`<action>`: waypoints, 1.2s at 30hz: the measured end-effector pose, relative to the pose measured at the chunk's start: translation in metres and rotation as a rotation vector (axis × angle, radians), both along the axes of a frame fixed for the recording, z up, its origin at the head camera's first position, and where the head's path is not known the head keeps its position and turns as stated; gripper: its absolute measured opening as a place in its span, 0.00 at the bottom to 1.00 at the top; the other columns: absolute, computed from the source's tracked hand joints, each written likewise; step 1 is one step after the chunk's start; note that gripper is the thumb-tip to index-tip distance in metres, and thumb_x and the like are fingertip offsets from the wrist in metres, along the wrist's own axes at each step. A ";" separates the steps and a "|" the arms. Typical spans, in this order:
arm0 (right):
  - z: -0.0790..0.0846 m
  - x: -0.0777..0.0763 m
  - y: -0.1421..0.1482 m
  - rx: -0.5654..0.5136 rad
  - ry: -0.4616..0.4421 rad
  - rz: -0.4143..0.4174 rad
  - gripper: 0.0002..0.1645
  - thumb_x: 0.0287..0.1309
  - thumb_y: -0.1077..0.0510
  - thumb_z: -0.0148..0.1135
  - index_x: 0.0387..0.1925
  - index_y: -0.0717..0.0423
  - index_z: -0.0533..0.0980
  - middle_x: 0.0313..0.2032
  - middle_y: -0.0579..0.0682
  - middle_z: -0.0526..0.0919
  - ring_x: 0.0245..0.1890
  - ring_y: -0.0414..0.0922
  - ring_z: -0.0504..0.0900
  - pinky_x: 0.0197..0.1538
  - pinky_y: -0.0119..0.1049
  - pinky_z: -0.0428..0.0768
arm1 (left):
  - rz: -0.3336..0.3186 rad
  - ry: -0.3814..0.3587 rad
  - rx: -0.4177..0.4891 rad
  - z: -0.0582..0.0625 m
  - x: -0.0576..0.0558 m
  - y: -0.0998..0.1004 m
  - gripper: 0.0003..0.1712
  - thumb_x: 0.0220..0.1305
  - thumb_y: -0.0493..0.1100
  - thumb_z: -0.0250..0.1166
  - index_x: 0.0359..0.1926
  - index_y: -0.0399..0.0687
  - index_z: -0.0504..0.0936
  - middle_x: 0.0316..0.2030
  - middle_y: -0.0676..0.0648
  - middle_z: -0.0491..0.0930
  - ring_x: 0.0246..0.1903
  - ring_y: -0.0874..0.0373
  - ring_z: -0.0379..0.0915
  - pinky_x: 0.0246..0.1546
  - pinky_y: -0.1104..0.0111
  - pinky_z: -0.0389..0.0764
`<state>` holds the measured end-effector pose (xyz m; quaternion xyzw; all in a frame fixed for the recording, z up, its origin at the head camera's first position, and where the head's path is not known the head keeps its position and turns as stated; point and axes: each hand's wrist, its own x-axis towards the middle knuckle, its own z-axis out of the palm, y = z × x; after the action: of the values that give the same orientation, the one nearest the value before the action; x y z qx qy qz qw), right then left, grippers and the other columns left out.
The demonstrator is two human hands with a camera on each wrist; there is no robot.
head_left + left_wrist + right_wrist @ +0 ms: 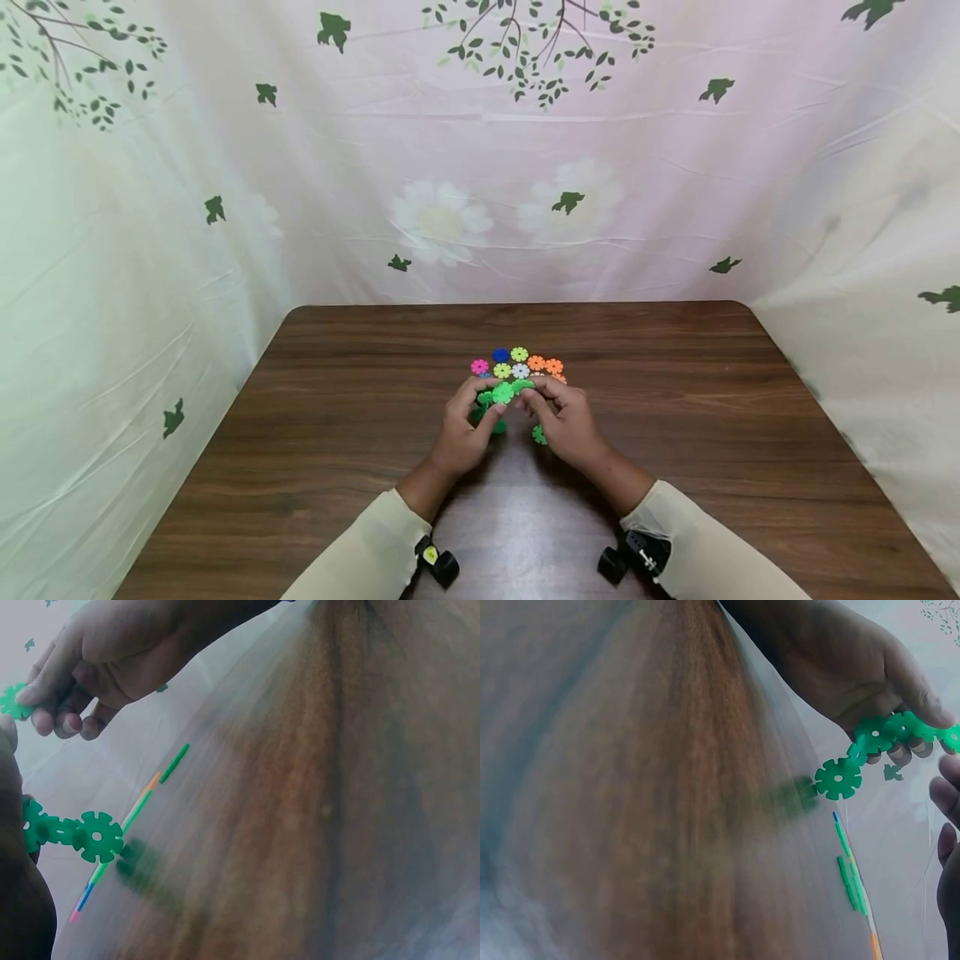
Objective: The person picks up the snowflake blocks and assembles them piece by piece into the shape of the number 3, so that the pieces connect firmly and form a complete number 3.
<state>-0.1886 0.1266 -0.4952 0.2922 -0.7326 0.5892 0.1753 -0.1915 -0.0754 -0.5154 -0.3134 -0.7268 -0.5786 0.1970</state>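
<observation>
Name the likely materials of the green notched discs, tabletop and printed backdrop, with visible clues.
Green notched discs: probably smooth plastic; solid colour, crisp slots.
Tabletop: wood or laminate, slightly glossy; brown grain, pale reflection.
Printed backdrop: probably matte fabric; soft folds, creases.

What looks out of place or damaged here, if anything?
Nothing looks spilled or visibly damaged. The one slightly odd thing is a green disc on the table by the right hand, apart from the loose coloured discs farther back. The backdrop cloth is creased, too.
</observation>
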 end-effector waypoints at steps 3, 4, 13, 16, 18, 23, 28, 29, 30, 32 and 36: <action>0.000 0.001 0.000 0.017 -0.006 0.000 0.09 0.76 0.73 0.59 0.44 0.66 0.85 0.31 0.64 0.88 0.28 0.43 0.86 0.30 0.44 0.88 | -0.005 -0.010 -0.009 -0.001 0.001 0.000 0.19 0.73 0.25 0.66 0.62 0.33 0.80 0.53 0.36 0.83 0.54 0.49 0.82 0.58 0.66 0.84; 0.000 0.002 -0.001 0.022 -0.004 -0.001 0.09 0.76 0.73 0.59 0.44 0.66 0.85 0.31 0.64 0.88 0.28 0.46 0.86 0.30 0.43 0.88 | -0.007 -0.015 -0.012 -0.001 0.001 0.000 0.19 0.73 0.26 0.66 0.62 0.32 0.79 0.54 0.36 0.83 0.54 0.49 0.82 0.59 0.66 0.84; -0.004 0.000 -0.002 0.023 0.033 -0.019 0.09 0.73 0.75 0.60 0.43 0.66 0.86 0.29 0.60 0.88 0.25 0.53 0.86 0.31 0.36 0.87 | -0.018 -0.037 -0.009 -0.001 0.002 0.001 0.18 0.75 0.27 0.65 0.62 0.31 0.80 0.54 0.35 0.83 0.53 0.52 0.80 0.57 0.67 0.83; -0.005 0.001 -0.003 0.015 0.038 -0.026 0.10 0.73 0.76 0.61 0.43 0.66 0.86 0.28 0.58 0.89 0.24 0.52 0.86 0.30 0.35 0.86 | -0.020 -0.076 -0.008 0.001 0.003 0.001 0.17 0.76 0.29 0.64 0.63 0.33 0.81 0.56 0.36 0.84 0.54 0.57 0.79 0.57 0.68 0.83; -0.005 0.002 -0.003 0.011 0.035 -0.032 0.10 0.72 0.76 0.61 0.43 0.66 0.86 0.27 0.57 0.89 0.24 0.51 0.86 0.29 0.34 0.86 | -0.021 -0.084 -0.012 0.001 0.004 0.001 0.17 0.77 0.30 0.64 0.63 0.33 0.81 0.56 0.36 0.84 0.54 0.58 0.79 0.57 0.68 0.83; -0.005 0.003 -0.005 0.003 0.029 -0.038 0.10 0.71 0.76 0.62 0.42 0.66 0.87 0.27 0.57 0.89 0.23 0.52 0.85 0.30 0.31 0.85 | -0.024 -0.057 -0.018 -0.001 0.004 0.002 0.18 0.76 0.28 0.64 0.63 0.27 0.81 0.56 0.36 0.84 0.54 0.57 0.79 0.56 0.68 0.83; -0.004 0.005 -0.006 0.009 0.029 -0.045 0.09 0.72 0.75 0.63 0.42 0.67 0.87 0.27 0.57 0.89 0.23 0.52 0.86 0.31 0.30 0.86 | -0.028 -0.064 -0.015 -0.002 0.004 0.003 0.18 0.76 0.28 0.64 0.63 0.30 0.80 0.57 0.36 0.83 0.56 0.57 0.79 0.58 0.69 0.82; -0.004 0.004 -0.006 0.014 0.026 -0.048 0.08 0.72 0.75 0.63 0.42 0.67 0.87 0.27 0.57 0.89 0.24 0.52 0.86 0.31 0.31 0.86 | -0.026 -0.073 -0.011 -0.003 0.004 0.003 0.18 0.77 0.29 0.63 0.64 0.31 0.80 0.57 0.35 0.83 0.56 0.57 0.78 0.59 0.69 0.82; -0.004 0.004 -0.006 0.017 0.022 -0.048 0.08 0.72 0.74 0.63 0.42 0.67 0.86 0.28 0.57 0.89 0.24 0.52 0.86 0.31 0.32 0.87 | -0.023 -0.083 -0.005 -0.003 0.004 0.003 0.18 0.77 0.29 0.63 0.64 0.32 0.80 0.57 0.35 0.83 0.57 0.57 0.78 0.60 0.69 0.81; -0.005 0.002 -0.005 0.023 0.009 -0.044 0.07 0.73 0.74 0.63 0.43 0.68 0.86 0.29 0.59 0.89 0.26 0.52 0.87 0.31 0.37 0.88 | -0.009 -0.107 0.012 -0.003 0.005 0.004 0.18 0.78 0.30 0.63 0.65 0.34 0.79 0.58 0.35 0.82 0.58 0.58 0.78 0.62 0.69 0.80; -0.009 -0.004 -0.001 0.019 -0.015 -0.053 0.07 0.72 0.73 0.64 0.48 0.70 0.85 0.31 0.64 0.89 0.29 0.54 0.87 0.31 0.43 0.89 | 0.021 -0.137 0.052 -0.004 0.005 0.004 0.19 0.79 0.30 0.62 0.66 0.31 0.78 0.58 0.35 0.83 0.58 0.59 0.79 0.62 0.70 0.80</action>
<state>-0.1923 0.1256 -0.5039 0.2700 -0.7470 0.5795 0.1823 -0.1868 -0.0713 -0.5191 -0.2602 -0.7267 -0.6151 0.1609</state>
